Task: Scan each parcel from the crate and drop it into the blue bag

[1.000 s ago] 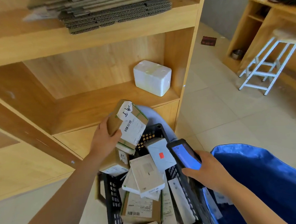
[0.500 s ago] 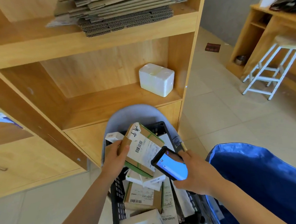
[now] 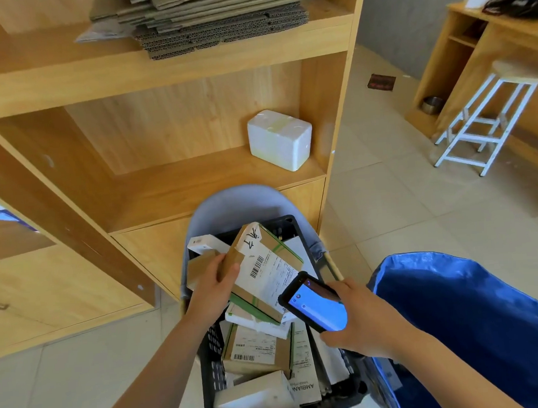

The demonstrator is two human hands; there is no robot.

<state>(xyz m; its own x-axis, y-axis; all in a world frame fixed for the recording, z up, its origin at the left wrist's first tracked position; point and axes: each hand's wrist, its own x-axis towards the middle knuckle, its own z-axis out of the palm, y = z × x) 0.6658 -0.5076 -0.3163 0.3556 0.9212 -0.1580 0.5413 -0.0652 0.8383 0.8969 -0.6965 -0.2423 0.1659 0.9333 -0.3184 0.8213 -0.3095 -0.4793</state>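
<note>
My left hand point(image 3: 212, 284) grips a brown cardboard parcel point(image 3: 267, 267) with a white barcode label and green tape, tilted above the black crate point(image 3: 209, 345). My right hand point(image 3: 361, 318) holds a black handheld scanner point(image 3: 314, 302) with a lit blue screen, its top end right at the parcel's label. The crate sits on a grey chair point(image 3: 229, 203) and holds several more labelled boxes and white packets. The open blue bag point(image 3: 479, 323) stands just right of the crate.
A wooden shelf unit point(image 3: 171, 191) rises behind the crate, with a white foam box point(image 3: 279, 139) on its lower shelf and flattened cardboard point(image 3: 216, 16) above. A white stool point(image 3: 490, 115) and wooden desk stand far right on the tiled floor.
My left hand brought the parcel down from in front of the shelf to just above the crate. My right hand moved the scanner left and up against the label.
</note>
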